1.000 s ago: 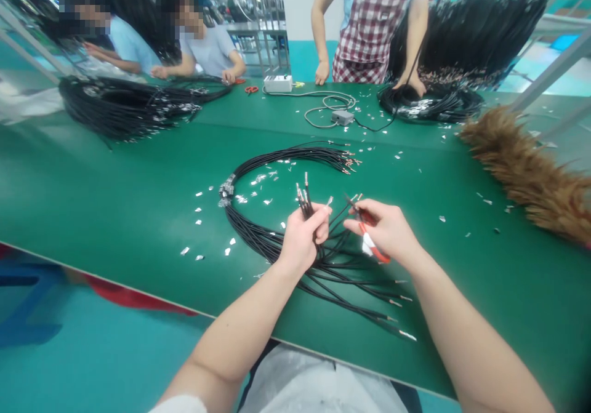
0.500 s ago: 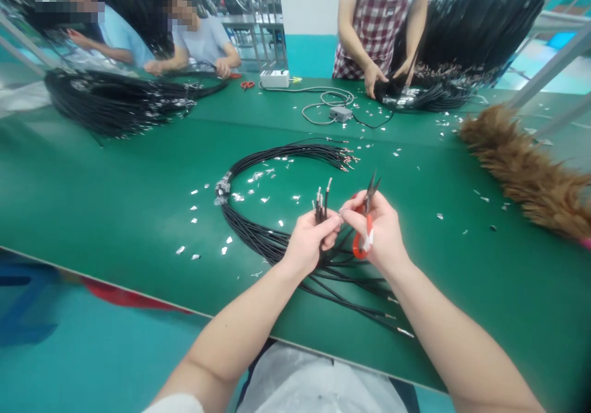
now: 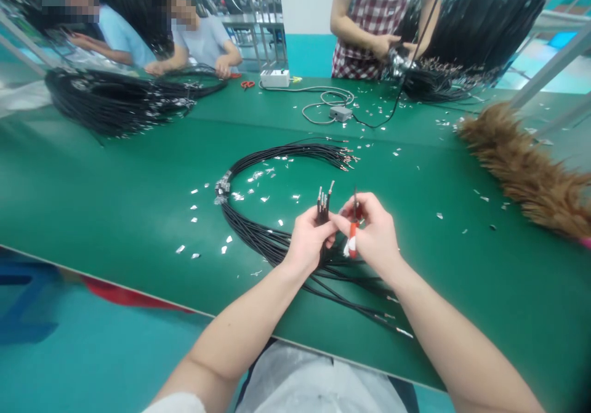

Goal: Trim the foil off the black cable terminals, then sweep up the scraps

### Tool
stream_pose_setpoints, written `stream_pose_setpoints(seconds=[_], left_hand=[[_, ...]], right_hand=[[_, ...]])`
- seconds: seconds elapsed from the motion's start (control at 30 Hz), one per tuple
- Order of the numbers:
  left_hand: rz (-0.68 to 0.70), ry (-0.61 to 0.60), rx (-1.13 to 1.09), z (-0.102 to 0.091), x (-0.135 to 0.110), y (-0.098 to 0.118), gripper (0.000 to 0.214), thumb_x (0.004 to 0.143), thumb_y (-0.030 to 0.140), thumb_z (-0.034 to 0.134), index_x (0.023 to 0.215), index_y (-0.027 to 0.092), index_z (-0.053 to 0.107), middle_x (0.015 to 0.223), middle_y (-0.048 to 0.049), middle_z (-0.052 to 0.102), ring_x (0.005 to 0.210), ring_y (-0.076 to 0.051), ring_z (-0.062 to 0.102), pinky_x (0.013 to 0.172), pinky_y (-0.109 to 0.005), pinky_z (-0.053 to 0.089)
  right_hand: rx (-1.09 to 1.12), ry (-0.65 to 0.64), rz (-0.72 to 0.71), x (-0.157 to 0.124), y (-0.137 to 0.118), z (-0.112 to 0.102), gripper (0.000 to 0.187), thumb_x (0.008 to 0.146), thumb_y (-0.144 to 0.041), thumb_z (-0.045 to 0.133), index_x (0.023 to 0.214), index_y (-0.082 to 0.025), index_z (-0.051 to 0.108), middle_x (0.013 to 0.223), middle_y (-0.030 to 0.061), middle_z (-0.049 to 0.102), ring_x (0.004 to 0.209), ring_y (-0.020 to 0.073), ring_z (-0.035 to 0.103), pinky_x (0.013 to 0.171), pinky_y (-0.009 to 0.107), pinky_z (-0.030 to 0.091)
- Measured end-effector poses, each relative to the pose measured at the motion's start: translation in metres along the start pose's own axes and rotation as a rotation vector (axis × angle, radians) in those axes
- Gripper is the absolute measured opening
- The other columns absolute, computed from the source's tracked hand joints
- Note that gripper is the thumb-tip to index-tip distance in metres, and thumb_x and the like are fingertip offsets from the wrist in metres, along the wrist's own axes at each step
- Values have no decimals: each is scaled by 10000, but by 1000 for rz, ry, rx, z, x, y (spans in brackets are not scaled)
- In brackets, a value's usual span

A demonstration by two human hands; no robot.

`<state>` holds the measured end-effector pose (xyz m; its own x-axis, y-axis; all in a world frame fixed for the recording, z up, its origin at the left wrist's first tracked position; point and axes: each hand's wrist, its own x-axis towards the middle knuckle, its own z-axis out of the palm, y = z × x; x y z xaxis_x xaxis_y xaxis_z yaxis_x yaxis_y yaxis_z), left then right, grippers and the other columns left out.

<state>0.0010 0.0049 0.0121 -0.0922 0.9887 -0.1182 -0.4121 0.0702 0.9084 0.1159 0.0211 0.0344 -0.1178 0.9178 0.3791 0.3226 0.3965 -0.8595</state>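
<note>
Your left hand [image 3: 307,237] is closed round a clutch of black cables [image 3: 324,215], tips standing up out of the fist, and they're over the table [image 3: 462,277], in from its near edge. Right alongside, your right hand [image 3: 377,233] is wrapped round the scissors [image 3: 353,239], red handles low, dark blades up; its thumb reaches across to the left fingers, and whether it pinches anything there I can't tell. The bundle [image 3: 252,231] lies in a wide open curve, taped at the bend, one set of ends pointing right, the other fanning out beneath your hands toward the near edge. White scraps [image 3: 180,249] litter the table inside and outside that curve. Up by the far edge, there's a white box [image 3: 275,79], other scissors [image 3: 248,84] to its left, and a gray box [image 3: 340,114] nearer you. A big coil [image 3: 115,102] sits toward the far left corner, a brown duster [image 3: 526,167] toward the right edge. Across from you, a co-worker [image 3: 369,25] in a checked apron has both hands on more wiring [image 3: 431,85].
</note>
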Motion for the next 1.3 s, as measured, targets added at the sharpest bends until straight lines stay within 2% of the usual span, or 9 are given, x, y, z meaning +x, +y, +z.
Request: stream_pose_setpoints(seconds=[0.1,0.27,0.43,0.53,0.73,0.9,1.03,1.13,1.3], left_hand=[[44,35,37,1,-2,1,212,595,225,706,655,150,517,484,58,475,390,-51,416,361,-174,316],[156,93,159,2,-5,-2,205,617,267,697,654,158,528,482,65,457,384,-50,400,367,-182,308],[266,140,276,2,-5,-6,194,639,249,680,632,159,508,515,69,464,402,-33,393,410,-176,320],[208,107,223,0,-4,-2,210,622,249,692,643,160,503,506,67,475,377,-41,397,382,-184,312],[-46,-98,28,-4,-2,9,197,634,245,681,658,143,515,441,49,469,377,-60,398,374,-189,304],[-56,-156,16,-10,-4,16,172,604,221,710,625,121,572,574,16,528,515,-69,475,519,-209,385],[41,-33,17,-12,-4,18,159,572,198,733,639,130,605,647,16,559,610,-74,502,628,-209,404],[93,82,-49,-11,0,14,172,554,188,740,641,140,600,658,25,574,645,-80,533,674,-215,419],[89,79,-99,-10,6,5,193,581,213,733,675,133,585,644,29,556,617,-74,531,649,-214,431]], right_hand=[[-119,47,-40,-2,-3,1,74,722,-172,549,740,-215,491,691,-27,545,606,107,483,611,239,406],[-15,19,32,0,-4,0,101,715,-175,554,747,-209,465,688,-29,547,587,101,497,576,228,414],[-94,27,-22,-1,-6,1,106,714,-138,551,752,-210,484,688,-34,545,594,97,484,594,228,399],[-6,3,-13,-2,-3,0,97,732,-135,526,785,-210,494,726,-22,571,627,106,516,617,239,418],[187,-2,60,0,10,4,115,722,-189,568,775,-201,466,709,-18,558,633,114,533,630,262,441],[162,70,79,7,19,7,113,708,-196,582,744,-197,475,683,-30,543,622,107,523,627,258,431],[251,-18,192,7,17,8,206,663,-278,646,714,-199,463,604,-49,497,543,102,492,545,247,421],[413,-152,217,-1,9,14,272,645,-307,672,752,-208,443,646,-41,529,607,122,542,612,271,455],[267,-91,131,-11,9,22,237,652,-224,662,750,-211,447,687,-38,532,619,114,522,622,256,427]])
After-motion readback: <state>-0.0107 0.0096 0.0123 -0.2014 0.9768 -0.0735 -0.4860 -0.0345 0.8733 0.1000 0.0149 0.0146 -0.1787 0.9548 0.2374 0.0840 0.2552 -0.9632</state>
